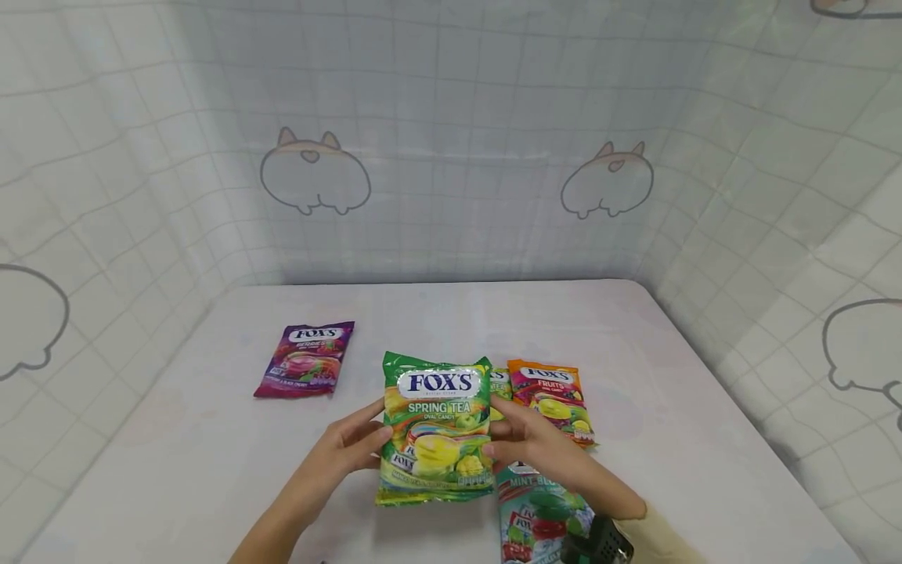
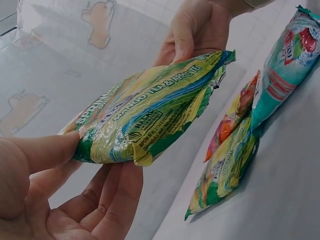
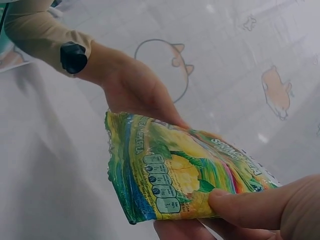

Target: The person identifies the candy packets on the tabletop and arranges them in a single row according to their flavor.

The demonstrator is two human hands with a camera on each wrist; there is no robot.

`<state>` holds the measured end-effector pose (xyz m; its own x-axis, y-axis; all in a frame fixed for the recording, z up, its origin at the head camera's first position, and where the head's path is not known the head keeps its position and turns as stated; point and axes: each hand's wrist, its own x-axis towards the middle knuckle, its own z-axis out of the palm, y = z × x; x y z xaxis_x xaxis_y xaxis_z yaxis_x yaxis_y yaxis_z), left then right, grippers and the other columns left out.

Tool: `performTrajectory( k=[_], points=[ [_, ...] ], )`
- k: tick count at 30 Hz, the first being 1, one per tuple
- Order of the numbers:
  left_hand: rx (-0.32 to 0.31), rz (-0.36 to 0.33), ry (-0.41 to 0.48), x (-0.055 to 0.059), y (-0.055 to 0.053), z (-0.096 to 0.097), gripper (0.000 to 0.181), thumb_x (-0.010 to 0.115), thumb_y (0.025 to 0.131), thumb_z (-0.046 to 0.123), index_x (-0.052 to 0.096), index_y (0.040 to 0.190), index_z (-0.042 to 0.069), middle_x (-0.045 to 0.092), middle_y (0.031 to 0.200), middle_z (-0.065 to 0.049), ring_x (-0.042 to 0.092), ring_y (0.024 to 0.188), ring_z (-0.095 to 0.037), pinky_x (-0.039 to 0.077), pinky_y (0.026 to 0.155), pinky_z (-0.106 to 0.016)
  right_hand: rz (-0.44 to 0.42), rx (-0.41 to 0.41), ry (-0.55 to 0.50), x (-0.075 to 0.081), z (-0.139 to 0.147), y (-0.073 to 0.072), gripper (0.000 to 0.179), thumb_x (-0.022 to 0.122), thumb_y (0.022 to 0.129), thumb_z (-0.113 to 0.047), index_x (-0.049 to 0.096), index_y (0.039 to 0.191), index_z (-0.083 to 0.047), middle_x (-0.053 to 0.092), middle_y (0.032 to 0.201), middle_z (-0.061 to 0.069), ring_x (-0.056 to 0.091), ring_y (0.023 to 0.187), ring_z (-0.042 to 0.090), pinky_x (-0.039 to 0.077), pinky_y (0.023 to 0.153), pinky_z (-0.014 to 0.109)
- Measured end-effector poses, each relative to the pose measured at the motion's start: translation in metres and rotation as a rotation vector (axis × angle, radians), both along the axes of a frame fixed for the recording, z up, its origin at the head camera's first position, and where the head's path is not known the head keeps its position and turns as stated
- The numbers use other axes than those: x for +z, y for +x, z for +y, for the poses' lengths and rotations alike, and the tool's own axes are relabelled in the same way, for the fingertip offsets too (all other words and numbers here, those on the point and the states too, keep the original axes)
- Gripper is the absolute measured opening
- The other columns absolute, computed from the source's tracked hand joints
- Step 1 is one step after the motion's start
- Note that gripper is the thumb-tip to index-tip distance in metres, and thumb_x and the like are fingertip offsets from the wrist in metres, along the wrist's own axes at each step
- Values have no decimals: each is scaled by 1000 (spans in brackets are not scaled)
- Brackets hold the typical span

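A green and yellow Fox's Spring Tea candy bag (image 1: 438,431) is held up over the table, its printed front facing the head camera. My left hand (image 1: 345,446) pinches its left edge, thumb in front and fingers behind. On the opposite edge, my right hand (image 1: 532,446) grips it the same way. In the left wrist view the candy bag (image 2: 150,110) spans both hands, raised off the tabletop. The right wrist view shows the thumb of my right hand (image 3: 260,205) pressing on the bag's front.
A purple Berries candy bag (image 1: 306,360) lies at the left. Right of the hands are an orange Fruits bag (image 1: 553,395), a teal mint bag (image 1: 539,513) and another green bag (image 2: 225,165), partly overlapped. A patterned sheet (image 1: 451,157) surrounds the white table (image 1: 437,313).
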<state>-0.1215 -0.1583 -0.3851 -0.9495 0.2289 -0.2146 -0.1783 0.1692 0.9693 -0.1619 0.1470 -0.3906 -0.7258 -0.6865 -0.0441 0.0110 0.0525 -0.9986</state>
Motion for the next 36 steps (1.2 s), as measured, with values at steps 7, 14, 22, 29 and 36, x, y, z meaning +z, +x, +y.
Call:
performTrajectory(
  k=[7, 14, 22, 29, 36],
  points=[
    [14, 13, -18, 4, -3, -4, 64, 58, 96, 37, 34, 151, 13, 61, 121, -16, 64, 98, -29, 52, 88, -42, 20, 27, 4, 5, -6, -5, 70, 60, 96, -12, 21, 154, -10, 62, 126, 14, 67, 95, 32, 56, 78, 44],
    [51, 37, -20, 2, -8, -11, 63, 58, 97, 35, 35, 150, 11, 61, 120, -17, 63, 98, -27, 53, 85, -39, 5, 56, -21, 2, -16, -13, 67, 59, 97, -10, 23, 153, -8, 64, 120, 16, 67, 98, 32, 56, 77, 47],
    [217, 29, -103, -11, -20, -19, 61, 64, 93, 37, 47, 143, 8, 67, 110, -13, 65, 91, -24, 55, 81, -37, -29, 48, 15, -9, -36, -31, 69, 61, 95, -10, 23, 152, -4, 65, 117, 15, 66, 100, 30, 54, 78, 52],
    [296, 60, -202, -24, -38, -29, 53, 65, 93, 34, 56, 135, 2, 69, 106, -12, 65, 86, -21, 56, 78, -35, 19, 49, 37, -21, -57, -50, 63, 58, 95, -1, 26, 148, 1, 64, 116, 20, 68, 94, 30, 56, 72, 48],
    [361, 82, -212, -31, -62, -42, 50, 66, 93, 32, 61, 127, -3, 69, 107, -16, 69, 82, -20, 57, 73, -31, 57, 19, 104, -26, -77, -75, 68, 57, 94, 3, 19, 150, 4, 63, 104, 29, 68, 81, 35, 57, 70, 45]
  ],
)
